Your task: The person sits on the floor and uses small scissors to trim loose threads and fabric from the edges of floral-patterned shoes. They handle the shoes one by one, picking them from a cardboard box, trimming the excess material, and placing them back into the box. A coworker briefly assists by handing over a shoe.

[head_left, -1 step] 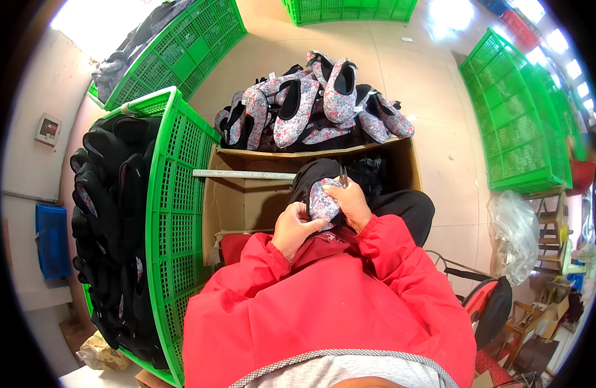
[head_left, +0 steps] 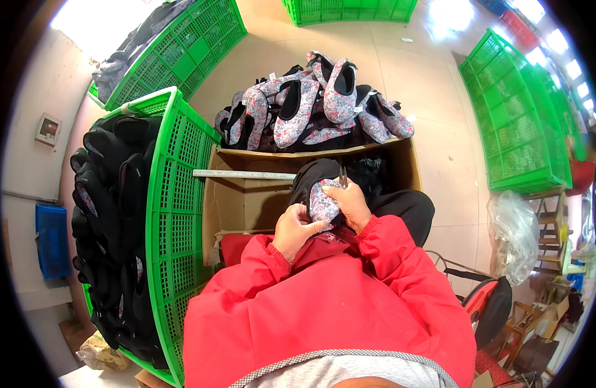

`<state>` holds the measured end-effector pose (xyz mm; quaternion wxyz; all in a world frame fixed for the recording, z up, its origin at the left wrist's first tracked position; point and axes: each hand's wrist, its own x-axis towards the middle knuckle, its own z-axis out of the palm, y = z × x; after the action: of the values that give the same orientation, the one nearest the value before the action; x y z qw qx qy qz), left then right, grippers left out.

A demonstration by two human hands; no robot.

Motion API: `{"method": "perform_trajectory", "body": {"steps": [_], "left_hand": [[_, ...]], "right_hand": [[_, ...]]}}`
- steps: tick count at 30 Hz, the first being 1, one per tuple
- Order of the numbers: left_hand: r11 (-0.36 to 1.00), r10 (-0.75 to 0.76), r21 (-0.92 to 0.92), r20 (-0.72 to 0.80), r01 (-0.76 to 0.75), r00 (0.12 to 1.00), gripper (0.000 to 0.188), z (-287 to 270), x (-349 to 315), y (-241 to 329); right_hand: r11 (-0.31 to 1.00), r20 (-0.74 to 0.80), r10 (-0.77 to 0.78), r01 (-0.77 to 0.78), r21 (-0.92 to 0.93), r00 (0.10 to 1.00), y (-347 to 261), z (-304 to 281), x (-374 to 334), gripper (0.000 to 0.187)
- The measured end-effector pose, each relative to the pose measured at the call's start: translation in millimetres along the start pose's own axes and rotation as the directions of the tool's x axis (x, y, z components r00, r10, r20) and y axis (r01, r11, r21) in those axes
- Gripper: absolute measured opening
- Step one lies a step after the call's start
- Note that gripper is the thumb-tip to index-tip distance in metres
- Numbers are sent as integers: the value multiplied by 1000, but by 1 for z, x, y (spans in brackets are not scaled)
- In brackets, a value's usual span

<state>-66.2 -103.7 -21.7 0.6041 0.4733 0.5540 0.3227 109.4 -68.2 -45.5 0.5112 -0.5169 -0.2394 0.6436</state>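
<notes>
A floral slipper point(head_left: 324, 205) in grey, white and red rests in my lap, between both hands. My left hand point(head_left: 294, 227) is closed on its near left side, thumb laid along the fabric. On the slipper's right side, my right hand point(head_left: 353, 205) presses its thumb onto the cloth. Small dark snips point(head_left: 342, 178) stick up out of the right hand, blades pointing away from me; their grip is hidden in the palm. My fingers cover much of the slipper, and its underside cannot be seen.
A cardboard box point(head_left: 246, 194) stands open before me, crossed by a pale bar point(head_left: 243, 174). Floral slippers point(head_left: 297, 113) are heaped beyond it. At left, a green crate point(head_left: 175, 226) holds black slippers point(head_left: 110, 187). Another green crate point(head_left: 514, 110) and a clear plastic bag point(head_left: 512, 233) stand at right.
</notes>
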Motion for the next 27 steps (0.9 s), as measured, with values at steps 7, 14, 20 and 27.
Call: {"method": "perform_trajectory", "body": {"steps": [7,14,20,27], "left_hand": [[900,193,417,-122,-126,974,42,6,-16,23],[906,267,382,-188,-180,945,32,10,-9,23],[837,371,511,-266,-196,890,21,3,-4,21],[508,717,804,-196,-308,669,19,-20,12,38]], "right_hand": [[999,-10,-36,36,20,999,0,7,-3,15],[978,-144,-204,196,-68,968,17,13,0,13],[874,-181,-453,395,-282,873,21,36,-21,20],[914,63,-375,380,-141,925,14,31,-41,26]]}}
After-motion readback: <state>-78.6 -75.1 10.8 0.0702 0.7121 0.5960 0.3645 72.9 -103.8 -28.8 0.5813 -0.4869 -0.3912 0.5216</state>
